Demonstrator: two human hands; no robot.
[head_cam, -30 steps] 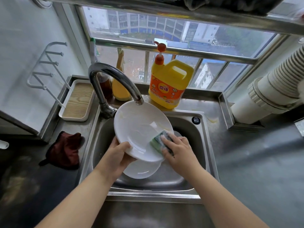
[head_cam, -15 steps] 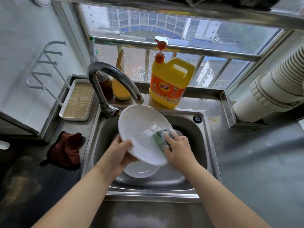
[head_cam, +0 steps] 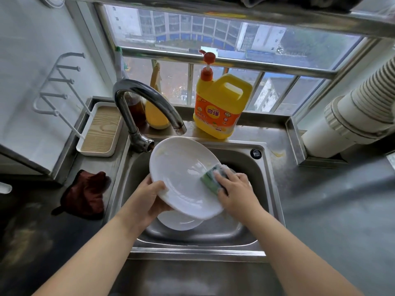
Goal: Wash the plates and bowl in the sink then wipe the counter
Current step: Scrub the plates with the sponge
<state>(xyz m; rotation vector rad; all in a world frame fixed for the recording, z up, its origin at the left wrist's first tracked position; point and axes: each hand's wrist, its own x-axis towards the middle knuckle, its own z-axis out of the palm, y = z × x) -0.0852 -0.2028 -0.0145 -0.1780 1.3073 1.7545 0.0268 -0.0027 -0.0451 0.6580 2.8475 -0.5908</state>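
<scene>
Over a brushed stainless-steel sink (head_cam: 269, 201), we are holding a glossy white oval plate (head_cam: 181, 176) tilted beneath the curved chrome faucet (head_cam: 145, 97). Our left hand (head_cam: 149, 199) is gripping its lower rim, fingers curled behind; our right hand (head_cam: 237, 189) is pressing a green sponge (head_cam: 210, 178) against its smooth face, fingers clamped on it. A second white dish (head_cam: 177, 221) is lying in the basin below. A dark red cloth (head_cam: 85, 195) is sitting crumpled on the counter (head_cam: 331, 210).
</scene>
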